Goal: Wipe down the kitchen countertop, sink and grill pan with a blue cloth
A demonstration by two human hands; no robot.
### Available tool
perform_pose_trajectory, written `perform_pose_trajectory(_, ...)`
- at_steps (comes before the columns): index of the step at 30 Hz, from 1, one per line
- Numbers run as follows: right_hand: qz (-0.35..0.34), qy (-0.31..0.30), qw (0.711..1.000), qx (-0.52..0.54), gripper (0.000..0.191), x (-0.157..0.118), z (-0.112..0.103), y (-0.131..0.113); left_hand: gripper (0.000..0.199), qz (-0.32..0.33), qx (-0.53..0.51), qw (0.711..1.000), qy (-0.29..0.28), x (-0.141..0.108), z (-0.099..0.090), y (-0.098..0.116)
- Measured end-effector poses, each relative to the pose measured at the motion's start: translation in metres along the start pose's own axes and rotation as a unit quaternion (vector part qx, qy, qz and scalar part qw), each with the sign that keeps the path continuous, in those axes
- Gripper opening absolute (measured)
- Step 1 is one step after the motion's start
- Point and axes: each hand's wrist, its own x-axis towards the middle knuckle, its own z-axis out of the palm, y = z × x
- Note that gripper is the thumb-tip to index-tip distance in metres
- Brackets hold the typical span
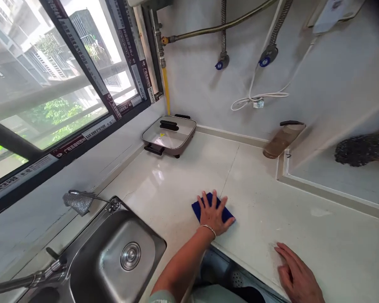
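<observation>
My left hand (213, 216) lies flat on a folded dark blue cloth (229, 216), its fingers spread and pressing it against the pale countertop (183, 181). Cloth shows between the fingers and past both sides of the palm. A beaded bracelet circles that wrist. Further right, my right hand (298, 273) rests at the front of the counter with nothing in it. Its index finger is stretched out along the surface; the other fingers are partly hidden.
A steel sink (159, 242) with a faucet (47, 273) is at left. In the back corner stands an electric pan (177, 139) with a glass lid. A brown container (281, 141) leans near the wall ledge. A white cable (249, 99) hangs on the wall.
</observation>
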Motion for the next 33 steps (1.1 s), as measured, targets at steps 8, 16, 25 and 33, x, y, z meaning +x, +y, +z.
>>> perform_pose_trajectory(8, -0.011, -0.030, 0.999, -0.002, 0.046, -0.004, -0.006, 0.005, 0.073, 0.009, -0.050, 0.998, -0.048, -0.055, -0.027, -0.035)
perform_pose_trajectory(16, 0.007, -0.053, 0.999, 0.008, 0.050, -0.008, -0.007, 0.009, 0.061, -0.154, 0.027, 0.988, 0.009, -0.065, -0.067, -0.127)
perform_pose_trajectory(25, 0.005, -0.068, 0.998, -0.001, 0.052, -0.010, -0.009, 0.008, 0.061, -0.425, 0.095, 0.900, 0.031, -0.026, -0.120, -0.262)
perform_pose_trajectory(33, 0.013, -0.053, 0.999, -0.003, 0.051, -0.008, -0.008, 0.006, 0.061, -0.541, 0.133, 0.821, 0.129, -0.021, -0.136, -0.310)
